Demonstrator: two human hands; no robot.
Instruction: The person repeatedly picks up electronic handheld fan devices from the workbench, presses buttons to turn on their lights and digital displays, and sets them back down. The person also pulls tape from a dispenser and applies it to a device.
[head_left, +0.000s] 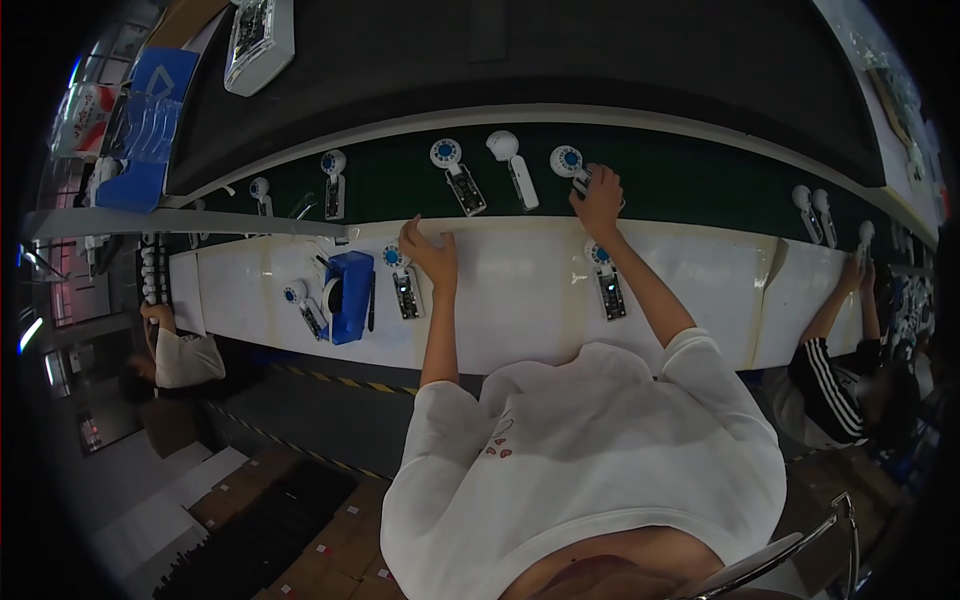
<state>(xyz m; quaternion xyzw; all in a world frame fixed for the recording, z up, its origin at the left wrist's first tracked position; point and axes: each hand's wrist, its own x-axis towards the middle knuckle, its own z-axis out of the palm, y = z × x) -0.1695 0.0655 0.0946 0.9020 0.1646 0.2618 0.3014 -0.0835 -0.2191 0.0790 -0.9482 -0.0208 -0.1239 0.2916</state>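
My right hand (598, 203) is closed on the handle of a white device with a round blue-centred head (567, 161), over the green belt (390, 190). My left hand (431, 253) is raised over the white table edge, fingers apart and holding nothing. Close to its left is a device with an open circuit handle (405, 290). Another such device (610, 292) lies on the white table (510, 300) below my right forearm. On the belt between my hands are an open device (460, 180) and a closed white one (515, 170).
A blue holder (350, 297) stands on the table, with another device (303, 308) on its left. More devices (334, 185) lie along the belt. Co-workers sit at the far left (185, 355) and far right (840, 390). A metal bar (200, 224) crosses the left side.
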